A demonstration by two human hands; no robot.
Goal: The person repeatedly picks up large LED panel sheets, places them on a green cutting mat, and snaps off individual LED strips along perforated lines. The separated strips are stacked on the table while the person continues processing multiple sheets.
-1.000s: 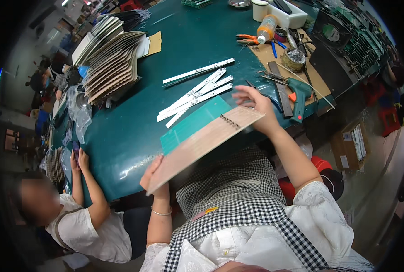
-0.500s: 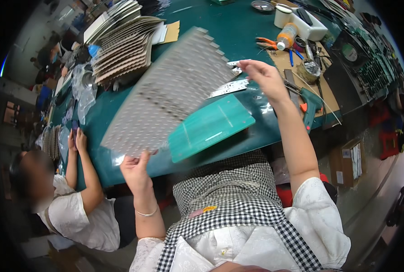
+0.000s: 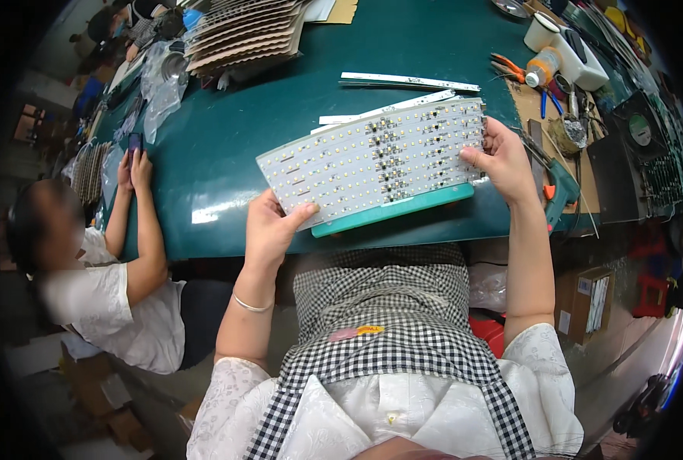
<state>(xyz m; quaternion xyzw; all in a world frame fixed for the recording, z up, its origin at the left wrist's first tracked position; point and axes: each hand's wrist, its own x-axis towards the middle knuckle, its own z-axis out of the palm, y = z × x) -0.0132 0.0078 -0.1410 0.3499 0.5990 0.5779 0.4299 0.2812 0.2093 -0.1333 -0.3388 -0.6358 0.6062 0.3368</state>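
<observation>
A white LED circuit board panel (image 3: 337, 169), with rows of small LEDs and bands of dark components, is stretched between my hands, slightly tilted. My left hand (image 3: 272, 230) pinches its lower left corner, thumb on top. At the opposite end my right hand (image 3: 504, 162) grips the right edge, its thumb on the face and the other fingers partly hidden behind. Under the panel's near edge shows a green plate (image 3: 402, 213), mostly covered; I cannot tell whether the two touch. Just beyond the panel lie narrow white circuit strips (image 3: 410, 80) on the green table (image 3: 226, 146).
Stacked boards (image 3: 245, 38) stand at the far left. To the right are a glue gun (image 3: 562, 188), orange-handled pliers (image 3: 510, 67), an orange bottle (image 3: 544, 65) and a white cup (image 3: 541, 31). A co-worker (image 3: 100, 268) sits at left holding a phone (image 3: 134, 142).
My right hand, apart from the panel before, now grips its right edge. The panel has swung down toward me, over the green plate, and lies flatter; my left hand keeps its corner.
</observation>
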